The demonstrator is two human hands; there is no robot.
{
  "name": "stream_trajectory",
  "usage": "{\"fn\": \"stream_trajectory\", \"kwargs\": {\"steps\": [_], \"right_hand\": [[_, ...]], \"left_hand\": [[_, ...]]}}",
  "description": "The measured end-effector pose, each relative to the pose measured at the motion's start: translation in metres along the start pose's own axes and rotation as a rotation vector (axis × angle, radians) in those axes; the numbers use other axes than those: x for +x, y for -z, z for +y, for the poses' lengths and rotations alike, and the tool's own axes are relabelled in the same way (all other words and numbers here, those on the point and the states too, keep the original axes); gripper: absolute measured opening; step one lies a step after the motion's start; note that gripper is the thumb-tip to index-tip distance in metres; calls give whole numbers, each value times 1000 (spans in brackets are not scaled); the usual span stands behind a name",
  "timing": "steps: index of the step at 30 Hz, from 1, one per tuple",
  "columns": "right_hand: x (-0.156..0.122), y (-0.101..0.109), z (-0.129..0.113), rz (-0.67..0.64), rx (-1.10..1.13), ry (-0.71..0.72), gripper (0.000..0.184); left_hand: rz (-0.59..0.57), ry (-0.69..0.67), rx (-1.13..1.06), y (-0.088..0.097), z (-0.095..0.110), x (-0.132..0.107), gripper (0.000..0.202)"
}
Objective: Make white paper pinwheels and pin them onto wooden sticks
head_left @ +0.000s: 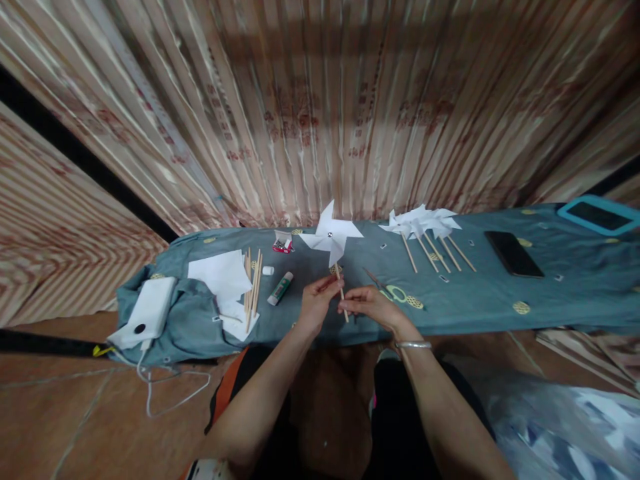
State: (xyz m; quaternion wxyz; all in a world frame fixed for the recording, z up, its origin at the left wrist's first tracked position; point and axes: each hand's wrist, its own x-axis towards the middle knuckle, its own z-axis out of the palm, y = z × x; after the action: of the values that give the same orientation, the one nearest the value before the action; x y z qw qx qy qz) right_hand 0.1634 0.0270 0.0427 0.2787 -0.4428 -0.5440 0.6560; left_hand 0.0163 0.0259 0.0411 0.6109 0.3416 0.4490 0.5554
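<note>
A white paper pinwheel point(331, 237) on a thin wooden stick point(341, 288) stands upright above a grey-blue cloth point(465, 300). My left hand point(316, 301) and my right hand point(369, 305) both pinch the lower part of that stick, fingers closed around it. A silver bracelet sits on my right wrist. Just right of my right hand lie scissors with pale green handles point(395, 292). A glue stick point(280, 289) lies left of my left hand.
Several finished pinwheels point(425, 227) lie at the back right. Loose wooden sticks point(253, 287) and white paper sheets point(220, 275) lie at left, beside a white power bank point(147, 310) with a cable. A black phone point(513, 253) and blue-framed tablet point(597, 215) lie right. Striped curtain behind.
</note>
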Motion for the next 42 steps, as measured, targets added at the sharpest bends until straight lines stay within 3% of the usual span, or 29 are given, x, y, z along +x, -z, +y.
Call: {"fn": "stream_trajectory", "kwargs": {"steps": [4, 6, 11, 14, 22, 42], "right_hand": [[6, 7, 1, -13, -22, -22, 39], [8, 19, 0, 55, -30, -1, 42], [10, 54, -4, 655, 162, 205, 47], [12, 61, -7, 802, 276, 335, 42], [18, 50, -12, 715, 325, 316, 24], [12, 46, -7, 634, 310, 235, 32]], "left_hand": [[11, 39, 35, 9, -4, 4, 32], [1, 48, 50, 12, -4, 5, 30], [-95, 101, 170, 16, -7, 3, 30], [-164, 146, 229, 18, -12, 0, 31], [-184, 147, 254, 22, -17, -1, 31], [-131, 66, 238, 18, -23, 6, 26]]}}
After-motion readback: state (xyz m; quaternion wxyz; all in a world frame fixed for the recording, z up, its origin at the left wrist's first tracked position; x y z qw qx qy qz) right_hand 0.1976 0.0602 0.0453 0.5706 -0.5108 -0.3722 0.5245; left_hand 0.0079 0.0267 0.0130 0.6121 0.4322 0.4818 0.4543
